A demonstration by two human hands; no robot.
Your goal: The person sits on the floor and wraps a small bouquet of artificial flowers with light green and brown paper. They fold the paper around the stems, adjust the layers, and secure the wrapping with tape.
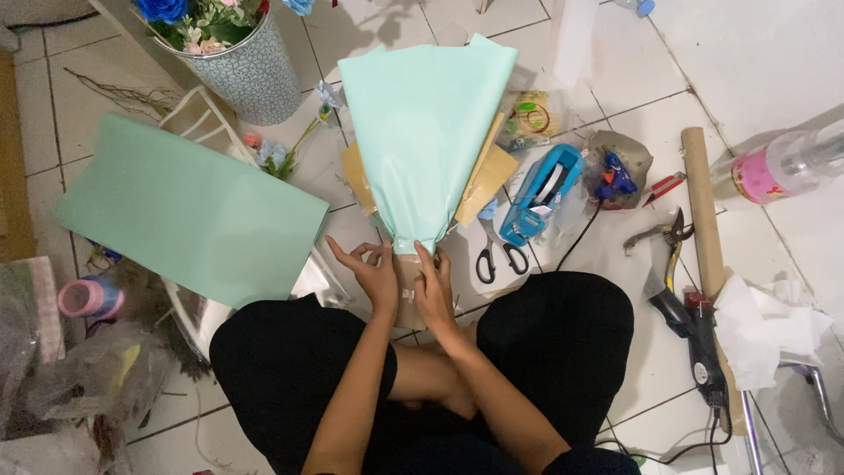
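Note:
A bouquet wrapped in mint-green paper (426, 132) lies on the tiled floor in front of me, fanning out away from me and gathered tight at its neck. Brown kraft paper (486, 179) shows behind the green on both sides. My left hand (374, 273) touches the brown stem end (407, 295) just below the neck, fingers apart. My right hand (433, 290) presses on the same stem end from the right, fingers closed around it. I sit cross-legged in black clothing.
A loose mint-green sheet (189, 211) lies at the left. A patterned bucket of flowers (242, 66) stands behind it. Black scissors (495, 255), a blue tape dispenser (541, 193), pliers (668, 237), a cardboard tube (703, 211), a glue gun (699, 339) and white tissue (760, 325) lie at the right.

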